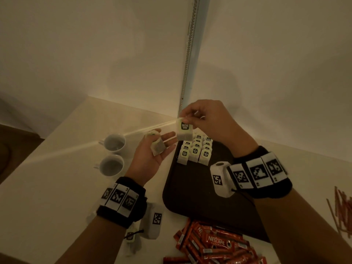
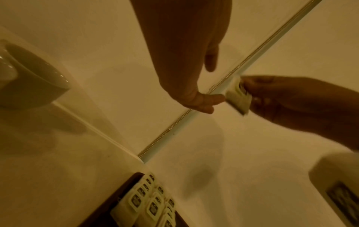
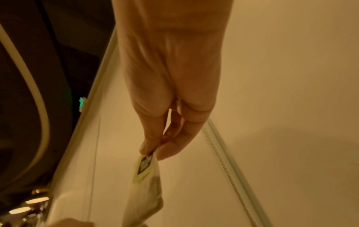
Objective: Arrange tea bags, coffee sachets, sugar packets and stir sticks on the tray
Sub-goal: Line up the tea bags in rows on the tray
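Two white cups (image 1: 114, 155) are sitting on the white counter (image 1: 57, 187) at far left, one behind the other, well apart from the tray; next to them the left hand (image 1: 152, 157) is hovering palm-up above the counter, fingers mostly straight & relaxed, w/ a tea bag (image 1: 157, 147) lying loose across the fingers, not pinched as far as the head view shows; just right of it the right hand (image 1: 207, 121) is hanging above the tray's far end, thumb & forefinger pinching the top edge of a second tea bag (image 1: 184, 131), other fingers loosely curled; that bag is dangling in the air, its lower corner touching or almost touching the left fingertips (image 1: 170, 134), can't tell which; the right wrist view is showing the same pinch on the label end, bag hanging below; under the hands the dark tray (image 1: 190, 187) is lying on the counter, w/ a block of tea bags (image 1: 195, 152) standing in three neat rows at its far end, labels up, rest of the tray bare; near the tray's front edge a heap of red coffee sachets (image 1: 215, 244) is lying on the counter, off the tray; a few more tea bags (image 1: 133, 242) are lying under the left forearm, blurred; at far right a bundle of thin reddish sticks (image 1: 341, 210) is lying on the counter, well apart from the tray.
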The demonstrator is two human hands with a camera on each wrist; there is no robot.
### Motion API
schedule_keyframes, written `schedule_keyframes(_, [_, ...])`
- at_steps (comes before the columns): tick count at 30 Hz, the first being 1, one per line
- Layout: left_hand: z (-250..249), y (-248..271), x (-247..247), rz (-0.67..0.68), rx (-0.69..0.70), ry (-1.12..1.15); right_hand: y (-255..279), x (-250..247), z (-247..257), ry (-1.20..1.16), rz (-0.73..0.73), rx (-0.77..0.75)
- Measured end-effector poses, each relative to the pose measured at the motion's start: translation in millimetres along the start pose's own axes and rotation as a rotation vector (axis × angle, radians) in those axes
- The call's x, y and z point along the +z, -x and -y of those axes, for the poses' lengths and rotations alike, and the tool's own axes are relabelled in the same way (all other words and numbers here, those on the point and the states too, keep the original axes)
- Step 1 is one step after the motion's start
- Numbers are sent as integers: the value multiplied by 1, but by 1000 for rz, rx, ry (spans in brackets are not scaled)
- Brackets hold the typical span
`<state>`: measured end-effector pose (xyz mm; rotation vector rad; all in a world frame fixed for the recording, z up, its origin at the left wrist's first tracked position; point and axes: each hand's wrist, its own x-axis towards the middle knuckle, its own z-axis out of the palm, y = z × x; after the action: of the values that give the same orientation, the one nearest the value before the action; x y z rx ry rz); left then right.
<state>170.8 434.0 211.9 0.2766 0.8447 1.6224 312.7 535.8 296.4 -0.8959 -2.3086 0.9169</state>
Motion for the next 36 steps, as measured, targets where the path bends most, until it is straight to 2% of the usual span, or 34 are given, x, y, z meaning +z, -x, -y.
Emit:
schedule_keyframes(2, [-4,-3,-10,-50,-16,38,8,7,-23,44,35,81])
schedule_keyframes(7, [-10,-7,-25,-143,80,-132,30,43,-89,109,195,346])
schedule_keyframes(11, [-12,-9,-28,-186,84,-113,42,67,-127,128,306,467])
schedule_keyframes(14, [-13,-9,-29,-185,31,-84,42,77,-148,152,274,534])
schedule_keyframes(17, [-13,-11,-31,-192,9,-72,37,84,-167,177,183,599])
schedule_keyframes(23, [-10,-15,-34,-178,5,-83,27,91,-187,163,95,616])
schedule_keyframes(33, [-8,-19,-29,-128,-40,-161,17,93,-190,249,108,554])
schedule_keyframes(36, [-8,-20,-26,-87,-81,-209,10,86,-172,213,-27,467])
